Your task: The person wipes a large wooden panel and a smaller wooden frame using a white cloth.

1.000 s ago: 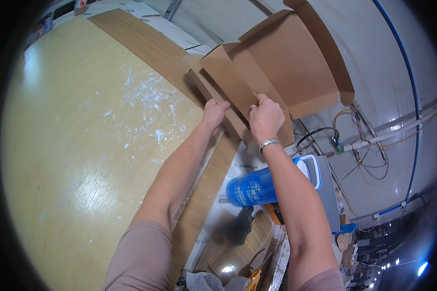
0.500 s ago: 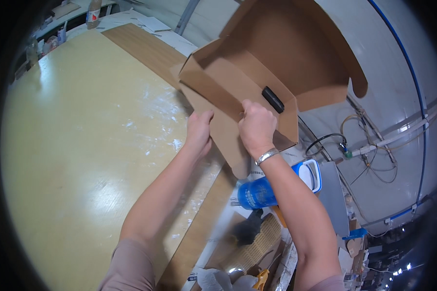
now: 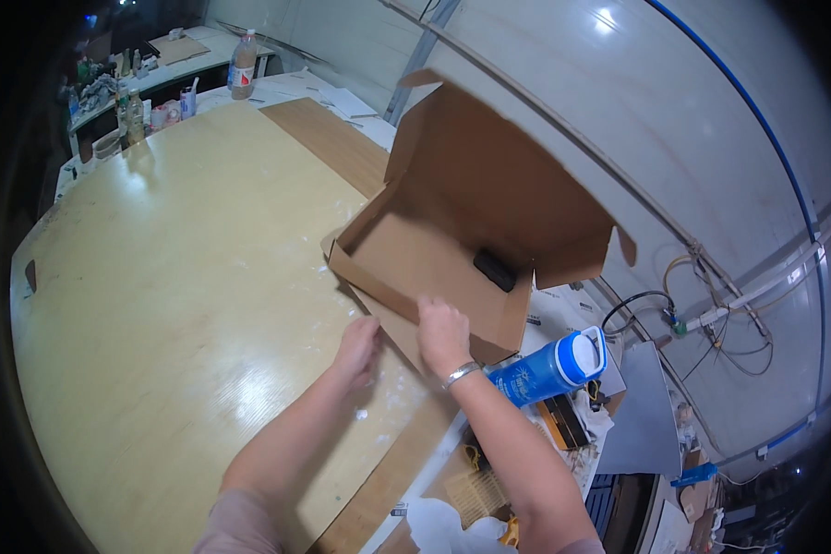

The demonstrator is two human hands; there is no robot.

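Note:
An open brown cardboard box (image 3: pixel 415 254) sits in front of me at the yellow board's right edge, its lid raised at the far side. Inside, near the right end, lies a small black oblong object (image 3: pixel 495 270). My right hand (image 3: pixel 443 334), with a silver bracelet at the wrist, closes over the top of the box's near wall. Beside the box's near side, my left hand (image 3: pixel 356 351) has its fingers bent against the edge of the front flap. Its fingertips are partly hidden, but the hand looks closed on that flap.
A blue bottle (image 3: pixel 549 369) with a white-handled lid lies tilted right of the box. The large yellow board (image 3: pixel 185 305) covers the left side. A plastic bottle (image 3: pixel 243 66) stands at the back. White paper (image 3: pixel 443 526) lies near my right forearm.
The box has come down and nearer in the view, with its lid lower. Both hands have moved down with it, still at its near wall and flap. The head view has shifted.

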